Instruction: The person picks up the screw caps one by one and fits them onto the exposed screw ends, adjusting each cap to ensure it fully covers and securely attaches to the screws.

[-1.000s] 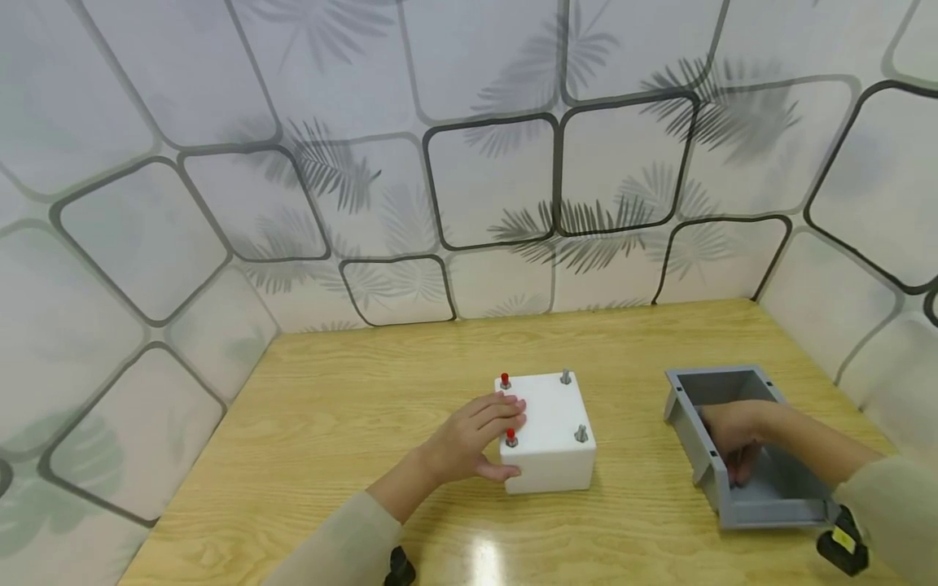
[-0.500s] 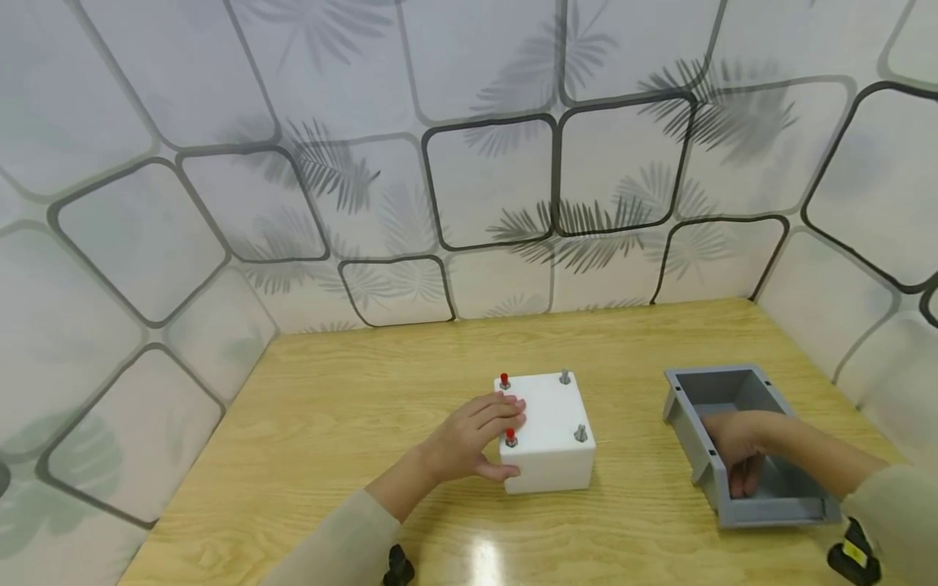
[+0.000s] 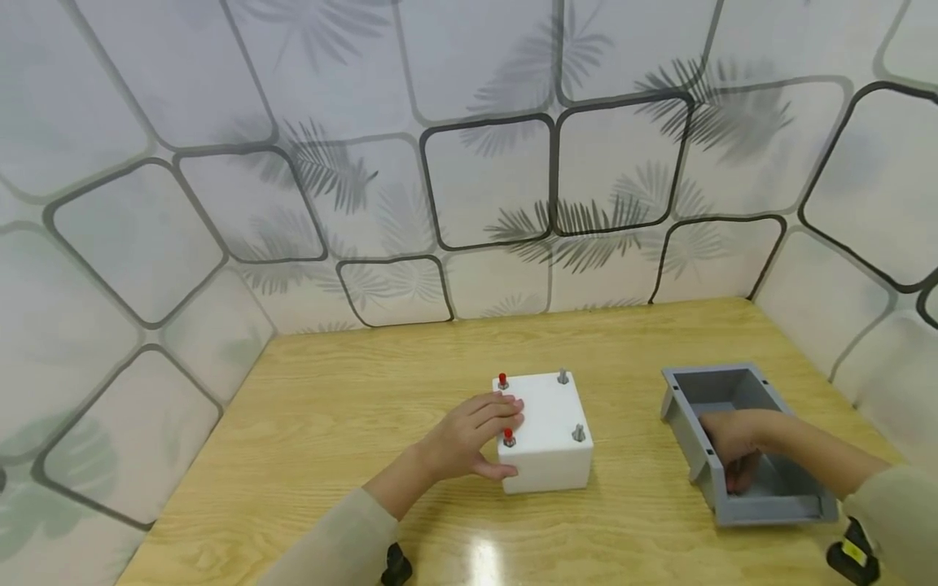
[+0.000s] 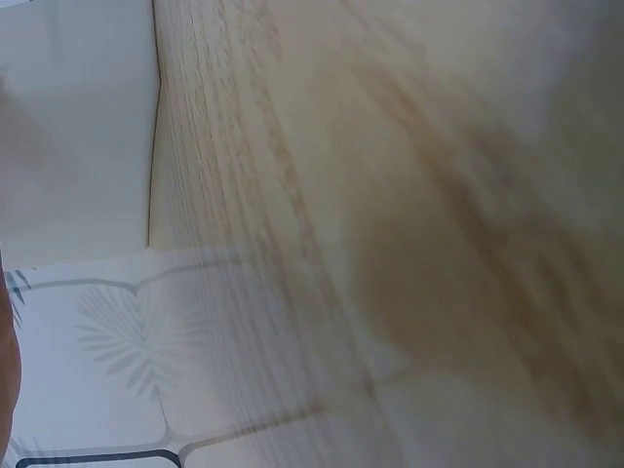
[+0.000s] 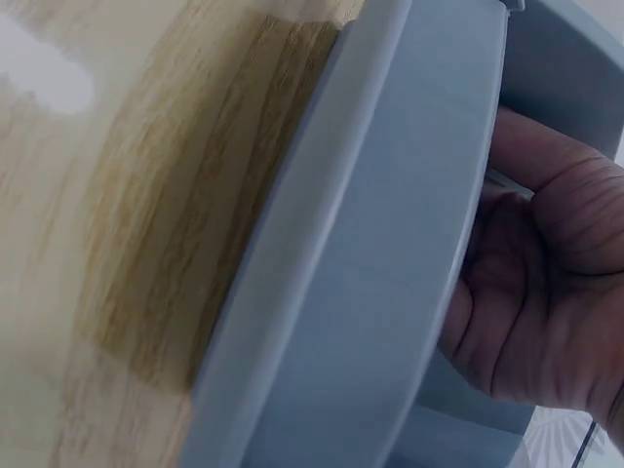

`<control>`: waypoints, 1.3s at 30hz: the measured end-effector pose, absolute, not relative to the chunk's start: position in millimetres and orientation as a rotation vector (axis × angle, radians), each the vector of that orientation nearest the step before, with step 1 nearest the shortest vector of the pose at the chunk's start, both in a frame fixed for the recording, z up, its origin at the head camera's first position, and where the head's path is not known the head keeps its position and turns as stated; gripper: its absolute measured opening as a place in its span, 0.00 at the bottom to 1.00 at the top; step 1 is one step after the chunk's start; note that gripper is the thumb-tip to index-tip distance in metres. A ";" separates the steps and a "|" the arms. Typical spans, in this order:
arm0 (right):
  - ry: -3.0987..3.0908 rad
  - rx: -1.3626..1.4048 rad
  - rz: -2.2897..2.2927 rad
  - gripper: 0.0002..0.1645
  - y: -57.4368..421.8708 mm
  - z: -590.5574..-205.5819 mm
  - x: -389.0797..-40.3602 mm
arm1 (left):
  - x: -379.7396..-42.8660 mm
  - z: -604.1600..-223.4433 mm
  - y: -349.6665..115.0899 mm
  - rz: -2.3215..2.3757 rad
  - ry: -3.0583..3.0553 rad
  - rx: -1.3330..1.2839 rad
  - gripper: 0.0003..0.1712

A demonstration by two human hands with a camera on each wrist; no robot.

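Note:
A white block (image 3: 545, 411) stands on the table, with two red-capped posts on its left side and two bare silver metal posts on its right. My left hand (image 3: 472, 435) rests on its left side, fingers lying over the top and thumb against the front face. To the right is a grey plastic bin (image 3: 773, 511). Inside it is my right hand (image 3: 736, 443), fingers pointing down toward the bottom. In the right wrist view, the bin's wall (image 5: 361, 253) hides the fingertips of the right hand (image 5: 546, 263), so whatever they touch cannot be seen.
The light wood table (image 3: 352, 382) meets patterned wall covering (image 3: 498, 281) at the back and sides. Bare wood lies between the block and the bin. A black wrist device (image 3: 852, 553) sits near the bin's front right corner.
The right hand has shifted slightly toward the right and front within the bin, its fingers changing position a little. The left hand and the white block keep their place.

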State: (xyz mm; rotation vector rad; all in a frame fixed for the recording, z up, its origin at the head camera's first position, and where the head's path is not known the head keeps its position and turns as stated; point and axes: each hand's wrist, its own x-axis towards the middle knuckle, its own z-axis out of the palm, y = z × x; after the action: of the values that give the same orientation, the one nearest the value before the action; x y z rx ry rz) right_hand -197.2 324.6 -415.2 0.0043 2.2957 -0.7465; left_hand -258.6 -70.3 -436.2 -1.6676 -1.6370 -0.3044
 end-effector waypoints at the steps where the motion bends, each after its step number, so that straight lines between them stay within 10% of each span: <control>1: 2.295 0.007 -0.750 0.17 325.1 -415.4 -197.2 | -258.6 -436.4 -70.3 -0.304 -1.636 -1.669 0.38; 39: 2.230 -0.004 -0.855 0.12 332.1 -401.6 -202.7 | -254.6 -436.7 -70.2 -0.323 -1.677 -1.645 0.38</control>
State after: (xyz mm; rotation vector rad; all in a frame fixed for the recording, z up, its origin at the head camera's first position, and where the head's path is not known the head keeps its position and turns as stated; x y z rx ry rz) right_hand -202.7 332.1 -401.6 -0.0035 2.2304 -0.8551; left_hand -254.6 -70.2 -436.7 -1.6449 -1.6767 -0.3226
